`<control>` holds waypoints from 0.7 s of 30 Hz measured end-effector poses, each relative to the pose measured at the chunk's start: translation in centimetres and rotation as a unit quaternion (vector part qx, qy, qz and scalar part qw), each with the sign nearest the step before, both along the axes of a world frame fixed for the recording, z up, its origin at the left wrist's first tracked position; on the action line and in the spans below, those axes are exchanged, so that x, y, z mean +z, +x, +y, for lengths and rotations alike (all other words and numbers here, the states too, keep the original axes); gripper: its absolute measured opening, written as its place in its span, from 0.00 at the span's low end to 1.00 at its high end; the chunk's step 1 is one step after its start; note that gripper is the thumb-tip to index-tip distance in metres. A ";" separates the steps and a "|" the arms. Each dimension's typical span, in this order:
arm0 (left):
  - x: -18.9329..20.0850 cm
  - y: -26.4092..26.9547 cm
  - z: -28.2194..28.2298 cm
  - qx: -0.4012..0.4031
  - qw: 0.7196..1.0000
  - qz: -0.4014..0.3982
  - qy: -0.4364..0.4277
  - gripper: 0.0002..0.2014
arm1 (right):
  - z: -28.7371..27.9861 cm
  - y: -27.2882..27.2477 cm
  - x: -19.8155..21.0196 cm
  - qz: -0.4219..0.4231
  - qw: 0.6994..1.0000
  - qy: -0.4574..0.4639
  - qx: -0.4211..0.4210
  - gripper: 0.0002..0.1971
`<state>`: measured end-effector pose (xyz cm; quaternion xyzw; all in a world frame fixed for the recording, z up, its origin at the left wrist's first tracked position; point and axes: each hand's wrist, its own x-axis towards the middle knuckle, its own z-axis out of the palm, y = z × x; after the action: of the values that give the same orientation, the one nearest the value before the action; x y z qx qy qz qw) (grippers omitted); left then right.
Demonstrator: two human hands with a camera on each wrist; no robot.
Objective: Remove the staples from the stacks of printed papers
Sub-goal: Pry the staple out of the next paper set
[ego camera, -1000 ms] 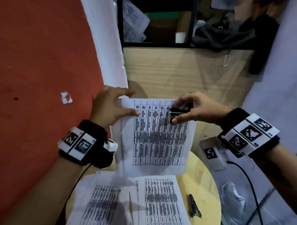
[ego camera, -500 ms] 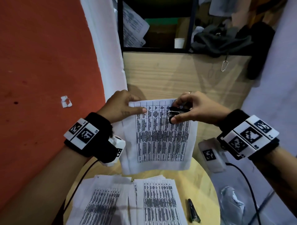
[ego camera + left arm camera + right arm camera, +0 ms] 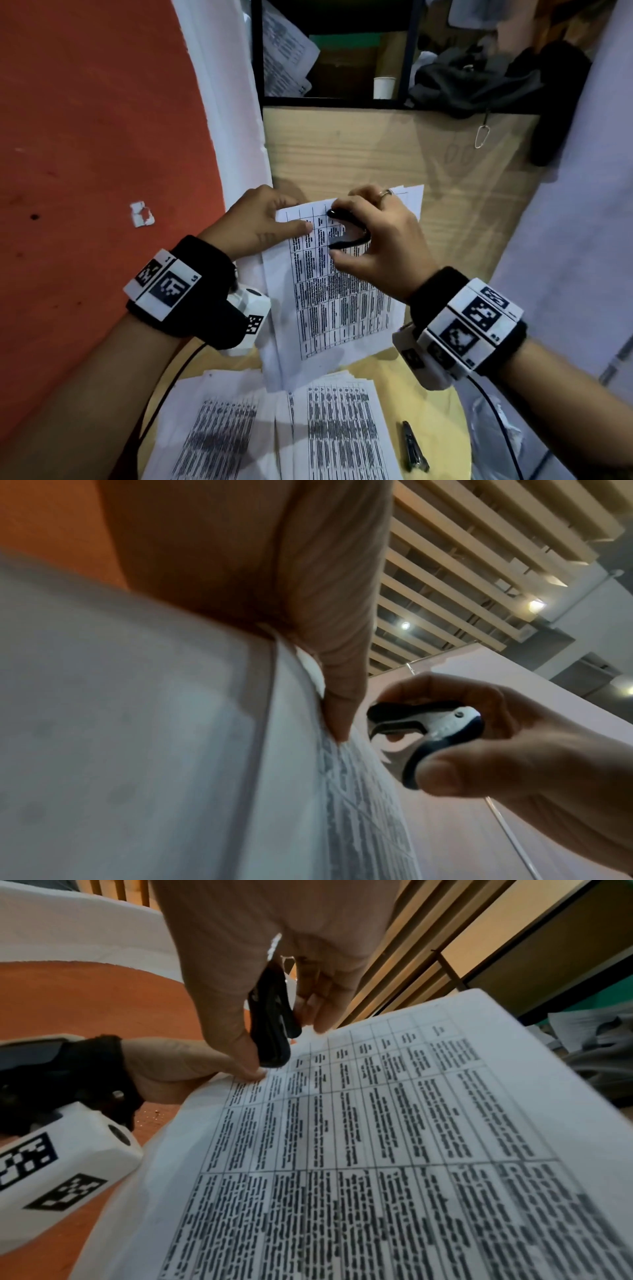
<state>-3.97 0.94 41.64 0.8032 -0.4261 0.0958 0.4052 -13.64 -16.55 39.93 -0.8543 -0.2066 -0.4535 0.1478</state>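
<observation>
A stapled stack of printed papers (image 3: 339, 301) is held up above the round wooden table (image 3: 442, 387). My left hand (image 3: 263, 226) pinches its top left corner, thumb on the printed face (image 3: 253, 1073). My right hand (image 3: 373, 236) grips a black staple remover (image 3: 346, 233) between thumb and fingers, its claws spread and pointing left over the top edge of the stack. In the left wrist view the staple remover (image 3: 424, 729) hangs just right of my left thumb (image 3: 339, 696). The staple itself is hidden. Two more piles of printed papers (image 3: 284, 435) lie on the table's near side.
A small dark metal tool (image 3: 414, 448) lies on the table at the right of the piles. Behind stands a wooden cabinet (image 3: 376, 147) with a shelf holding papers, a paper cup (image 3: 383, 87) and dark cloth. The orange floor (image 3: 85, 137) at left has a paper scrap (image 3: 141, 214).
My right hand has carried the staple remover left and up to the stack's top edge, close to my left thumb. The stack has tilted and my left hand has shifted right with it.
</observation>
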 end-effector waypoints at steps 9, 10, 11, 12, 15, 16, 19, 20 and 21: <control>0.3 -0.7 0.1 -0.045 0.998 0.037 -0.011 0.15 | 0.8 1.0 0.1 -0.013 0.998 -0.062 0.028 0.19; 0.4 -0.7 0.1 -0.048 0.998 0.040 -0.011 0.14 | 0.7 1.0 0.1 -0.015 0.997 -0.066 0.031 0.19; 0.4 -0.8 0.1 -0.050 0.998 0.042 -0.012 0.13 | 0.7 1.1 0.1 -0.016 0.997 -0.069 0.033 0.20; 0.4 -0.8 0.1 -0.048 0.998 0.045 -0.015 0.12 | 0.6 1.1 0.1 -0.018 0.997 -0.071 0.034 0.20; 0.3 -0.8 0.0 -0.048 0.997 0.054 -0.017 0.16 | 0.7 1.2 0.3 -0.027 0.996 -0.080 0.037 0.20; 0.3 -0.8 0.0 -0.047 0.997 0.057 -0.015 0.19 | 0.7 1.2 0.3 -0.030 0.995 -0.085 0.038 0.20; 0.2 -0.8 -0.2 -0.047 0.997 0.058 -0.010 0.26 | 0.7 1.2 0.3 -0.039 0.994 -0.095 0.034 0.18; 0.2 -0.8 -0.2 -0.047 0.997 0.059 -0.009 0.27 | 0.7 1.2 0.2 -0.041 0.994 -0.098 0.032 0.17; 0.2 -0.8 -0.3 -0.045 0.997 0.062 -0.010 0.26 | 0.8 1.3 0.3 -0.043 0.994 -0.099 0.030 0.17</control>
<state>-4.79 0.68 41.80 0.7837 -0.4352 0.0318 0.4422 -12.38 -15.77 40.18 -0.8380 -0.2821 -0.4624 0.0665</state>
